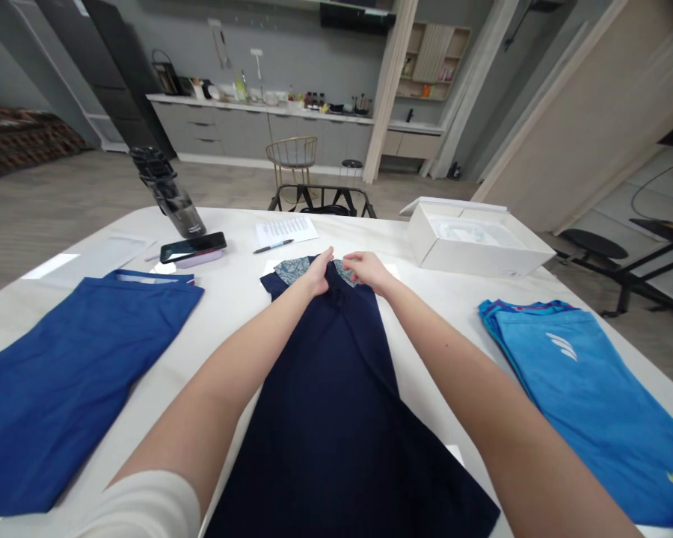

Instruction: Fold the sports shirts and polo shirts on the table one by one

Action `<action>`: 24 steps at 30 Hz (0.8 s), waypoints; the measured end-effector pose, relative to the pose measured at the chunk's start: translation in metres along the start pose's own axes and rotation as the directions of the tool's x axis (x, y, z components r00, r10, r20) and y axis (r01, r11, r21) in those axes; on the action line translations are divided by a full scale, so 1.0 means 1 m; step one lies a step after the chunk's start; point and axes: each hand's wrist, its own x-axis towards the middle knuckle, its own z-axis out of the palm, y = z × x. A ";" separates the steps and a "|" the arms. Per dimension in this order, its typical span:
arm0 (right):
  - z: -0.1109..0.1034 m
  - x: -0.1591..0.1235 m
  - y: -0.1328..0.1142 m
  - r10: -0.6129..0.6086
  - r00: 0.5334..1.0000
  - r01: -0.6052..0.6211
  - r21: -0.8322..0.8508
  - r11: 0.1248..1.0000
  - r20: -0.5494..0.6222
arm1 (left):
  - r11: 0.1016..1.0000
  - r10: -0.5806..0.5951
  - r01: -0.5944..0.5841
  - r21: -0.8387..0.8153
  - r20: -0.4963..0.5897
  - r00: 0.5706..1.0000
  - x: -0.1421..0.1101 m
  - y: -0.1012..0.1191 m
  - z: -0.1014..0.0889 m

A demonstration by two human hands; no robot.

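Note:
A dark navy shirt (325,418) lies spread down the middle of the table, its wide end towards me. Grey-blue patterned panels (292,270) show at its narrow far end. There my left hand (318,275) grips the cloth, thumb pointing up and away. Just to its right, my right hand (366,270) pinches the fabric beside a patterned panel, with fingertips partly hidden. Between the two hands the cloth is bunched, and a long crease runs from there towards the right edge.
Folded blue clothing (84,373) lies left, and a lighter blue folded stack (583,388) lies right. Farther back on the white table (437,336) are a bottle (179,205), phone (194,247), pen (273,246), printed paper (294,229) and open white box (476,243). A chair (322,200) stands beyond.

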 end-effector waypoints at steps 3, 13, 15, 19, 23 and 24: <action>-0.008 -0.023 0.025 -0.072 0.997 0.059 -0.308 0.949 -0.031 | 0.912 0.186 -0.127 0.390 -0.118 0.975 0.000 -0.007 -0.012; -0.011 -0.169 0.087 -0.110 0.983 0.177 -0.625 0.761 0.145 | -0.168 0.532 -0.464 0.870 0.476 0.700 -0.037 -0.020 -0.003; -0.007 -0.186 0.090 -0.144 0.983 0.182 -0.633 0.753 0.112 | -0.347 0.378 -0.559 0.753 0.658 0.651 -0.061 -0.028 0.001; -0.004 -0.215 0.090 -0.158 0.982 0.185 -0.680 0.709 0.102 | -0.434 0.019 -0.715 0.548 0.799 0.602 -0.111 -0.048 0.005; -0.007 -0.247 0.092 -0.095 0.993 0.113 -0.730 0.674 0.066 | -0.434 -0.032 -0.731 0.527 0.802 0.597 -0.151 -0.070 0.003; -0.008 -0.255 0.093 -0.070 0.996 0.082 -0.742 0.665 0.048 | -0.435 -0.021 -0.723 0.536 0.797 0.603 -0.160 -0.075 0.002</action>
